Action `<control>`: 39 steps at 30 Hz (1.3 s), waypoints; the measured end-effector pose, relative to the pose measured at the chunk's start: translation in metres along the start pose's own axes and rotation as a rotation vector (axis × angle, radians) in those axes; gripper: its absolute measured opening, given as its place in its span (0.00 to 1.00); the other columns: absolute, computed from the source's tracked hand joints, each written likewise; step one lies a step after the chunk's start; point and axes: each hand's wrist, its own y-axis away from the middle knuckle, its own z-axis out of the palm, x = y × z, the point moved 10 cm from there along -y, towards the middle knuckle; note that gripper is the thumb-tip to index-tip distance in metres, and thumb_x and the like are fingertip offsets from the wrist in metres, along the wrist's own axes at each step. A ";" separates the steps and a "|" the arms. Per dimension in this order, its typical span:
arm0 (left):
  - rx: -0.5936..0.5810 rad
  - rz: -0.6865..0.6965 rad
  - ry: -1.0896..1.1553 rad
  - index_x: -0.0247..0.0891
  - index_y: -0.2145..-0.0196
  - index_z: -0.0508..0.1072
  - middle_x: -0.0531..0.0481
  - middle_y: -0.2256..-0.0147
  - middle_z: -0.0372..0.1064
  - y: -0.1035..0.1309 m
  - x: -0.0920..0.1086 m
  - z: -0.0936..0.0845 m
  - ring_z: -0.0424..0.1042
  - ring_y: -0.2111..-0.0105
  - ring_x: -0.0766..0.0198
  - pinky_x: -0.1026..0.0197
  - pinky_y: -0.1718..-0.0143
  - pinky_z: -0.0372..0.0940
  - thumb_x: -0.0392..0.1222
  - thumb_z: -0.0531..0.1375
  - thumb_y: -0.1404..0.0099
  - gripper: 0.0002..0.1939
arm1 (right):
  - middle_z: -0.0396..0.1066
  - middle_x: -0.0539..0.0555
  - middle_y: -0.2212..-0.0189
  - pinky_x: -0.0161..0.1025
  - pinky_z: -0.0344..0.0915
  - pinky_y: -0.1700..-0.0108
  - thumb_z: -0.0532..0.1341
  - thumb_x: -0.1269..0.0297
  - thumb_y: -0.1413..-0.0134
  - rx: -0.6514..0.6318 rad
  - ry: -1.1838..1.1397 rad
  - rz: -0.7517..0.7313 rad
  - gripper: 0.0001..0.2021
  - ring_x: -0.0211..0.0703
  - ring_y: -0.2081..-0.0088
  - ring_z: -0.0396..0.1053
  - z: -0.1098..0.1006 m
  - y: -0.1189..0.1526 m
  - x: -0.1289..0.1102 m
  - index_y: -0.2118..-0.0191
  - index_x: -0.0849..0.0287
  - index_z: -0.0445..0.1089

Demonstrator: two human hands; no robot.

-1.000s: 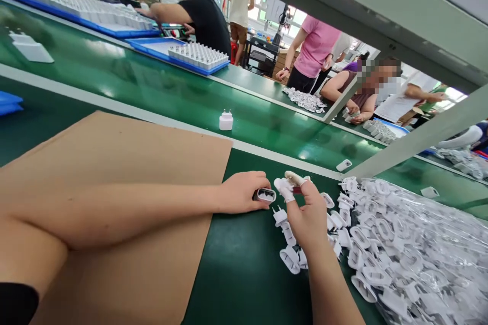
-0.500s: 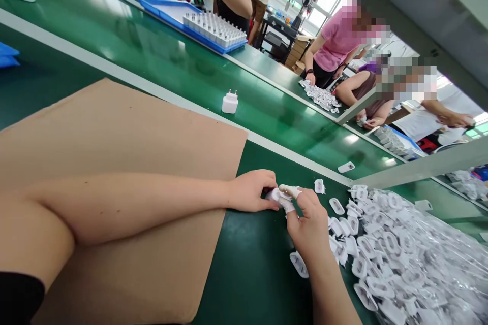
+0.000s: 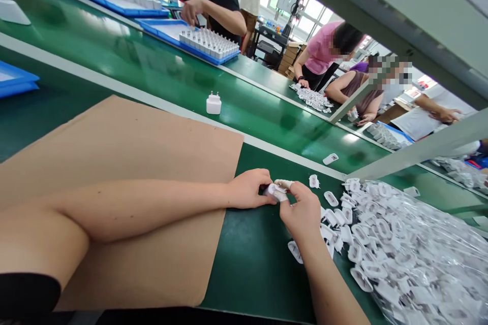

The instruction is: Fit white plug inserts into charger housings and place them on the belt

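My left hand (image 3: 249, 189) is closed on one side of a small white plastic charger piece (image 3: 271, 190), just above the dark green table. From the other side, my right hand (image 3: 304, 210) pinches the same piece; its thumb and forefinger wear pale finger cots. Fingers hide most of the piece, so its exact shape cannot be made out. Close to my right hand lie loose white charger shells (image 3: 331, 198), several with an oval opening. They spread out from a large heap of white shells (image 3: 385, 244) on the right, partly under clear plastic.
Brown cardboard (image 3: 152, 152) lies under my left forearm. Beyond a pale rail, a white two-pin charger (image 3: 214, 104) stands on a green conveyor belt (image 3: 160, 73). Blue trays (image 3: 223, 59) of chargers line the far side, where co-workers handle parts. A slanted metal post (image 3: 427, 150) rises at right.
The charger and a loose shell on the belt have shifted left. Both hands keep hold of the white piece, with the right hand slightly further left. My view has tilted a little.
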 end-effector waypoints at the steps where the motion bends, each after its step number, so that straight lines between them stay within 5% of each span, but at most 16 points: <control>1: 0.006 -0.011 -0.003 0.37 0.72 0.74 0.51 0.68 0.65 0.000 -0.001 0.000 0.67 0.68 0.63 0.61 0.66 0.61 0.51 0.69 0.39 0.15 | 0.77 0.53 0.66 0.40 0.68 0.64 0.58 0.73 0.50 -0.011 -0.055 0.024 0.16 0.48 0.63 0.73 0.002 0.001 0.003 0.58 0.54 0.79; 7: -0.103 -0.132 -0.008 0.39 0.63 0.77 0.52 0.67 0.70 -0.015 -0.014 0.004 0.70 0.69 0.61 0.61 0.67 0.63 0.54 0.69 0.44 0.17 | 0.76 0.58 0.52 0.47 0.71 0.48 0.61 0.61 0.41 -0.019 -0.417 0.123 0.24 0.47 0.55 0.75 0.004 -0.006 0.040 0.38 0.56 0.67; 10: -0.020 -0.169 -0.079 0.40 0.60 0.77 0.51 0.65 0.75 -0.045 -0.029 -0.019 0.73 0.66 0.58 0.59 0.63 0.66 0.55 0.68 0.44 0.19 | 0.69 0.66 0.42 0.57 0.64 0.40 0.58 0.65 0.38 0.085 -0.111 0.170 0.23 0.57 0.42 0.68 -0.019 -0.010 0.071 0.38 0.61 0.67; 12: 0.075 -0.205 -0.178 0.40 0.59 0.77 0.49 0.61 0.76 -0.070 -0.046 -0.042 0.74 0.63 0.56 0.58 0.61 0.67 0.55 0.66 0.43 0.19 | 0.67 0.70 0.40 0.62 0.60 0.38 0.57 0.73 0.41 0.033 0.146 0.249 0.22 0.63 0.38 0.63 -0.021 -0.010 0.092 0.41 0.63 0.69; 17: 0.247 -0.391 -0.413 0.40 0.57 0.75 0.46 0.57 0.77 -0.118 -0.098 -0.097 0.75 0.58 0.53 0.58 0.58 0.66 0.51 0.63 0.39 0.16 | 0.72 0.64 0.47 0.56 0.61 0.43 0.60 0.78 0.45 -0.185 0.394 0.313 0.20 0.59 0.47 0.72 -0.001 -0.005 0.112 0.47 0.58 0.72; 21: 0.284 -0.524 -0.479 0.37 0.55 0.74 0.40 0.54 0.75 -0.124 -0.122 -0.110 0.73 0.53 0.44 0.52 0.54 0.66 0.51 0.65 0.41 0.20 | 0.71 0.60 0.54 0.42 0.64 0.58 0.59 0.83 0.49 -0.159 0.377 0.306 0.19 0.52 0.56 0.73 -0.001 -0.005 0.106 0.54 0.57 0.72; 25: 0.633 -0.440 -0.684 0.33 0.38 0.63 0.31 0.36 0.57 -0.117 -0.088 -0.120 0.55 0.35 0.35 0.41 0.38 0.55 0.54 0.68 0.43 0.40 | 0.72 0.58 0.59 0.39 0.58 0.65 0.56 0.86 0.52 -0.173 0.349 0.309 0.22 0.50 0.61 0.73 -0.002 -0.004 0.098 0.55 0.56 0.70; 27: 0.650 -0.226 -0.705 0.37 0.36 0.61 0.35 0.33 0.54 -0.130 -0.059 -0.101 0.52 0.33 0.40 0.43 0.34 0.50 0.53 0.64 0.38 0.37 | 0.72 0.58 0.57 0.38 0.57 0.67 0.54 0.85 0.50 -0.124 0.252 0.292 0.24 0.48 0.64 0.73 -0.007 -0.004 0.090 0.51 0.54 0.67; 30: 0.294 -0.070 -0.544 0.39 0.38 0.65 0.39 0.36 0.61 -0.170 -0.047 -0.040 0.56 0.35 0.45 0.46 0.33 0.51 0.52 0.62 0.35 0.31 | 0.74 0.57 0.54 0.38 0.59 0.66 0.53 0.83 0.49 -0.052 0.059 0.265 0.26 0.48 0.62 0.75 -0.015 -0.002 0.076 0.46 0.54 0.62; 32: 0.121 -0.107 -0.457 0.37 0.37 0.64 0.37 0.35 0.61 -0.194 -0.053 -0.005 0.57 0.34 0.43 0.46 0.33 0.53 0.55 0.65 0.38 0.37 | 0.75 0.56 0.56 0.39 0.62 0.63 0.53 0.83 0.50 -0.064 -0.002 0.277 0.25 0.50 0.59 0.76 -0.016 0.000 0.070 0.48 0.54 0.62; 35: 0.056 -0.184 -0.418 0.33 0.37 0.65 0.31 0.36 0.62 -0.223 -0.063 0.028 0.61 0.36 0.38 0.46 0.37 0.59 0.58 0.69 0.44 0.43 | 0.77 0.55 0.59 0.39 0.63 0.62 0.53 0.84 0.51 -0.106 -0.043 0.304 0.27 0.50 0.59 0.76 -0.014 0.001 0.063 0.46 0.55 0.63; 39: 0.033 -0.207 -0.375 0.35 0.49 0.76 0.36 0.47 0.75 -0.239 -0.067 0.047 0.72 0.46 0.43 0.50 0.45 0.66 0.47 0.66 0.38 0.22 | 0.77 0.54 0.63 0.38 0.63 0.64 0.56 0.82 0.52 -0.096 -0.032 0.288 0.22 0.49 0.62 0.76 -0.015 0.000 0.061 0.52 0.55 0.67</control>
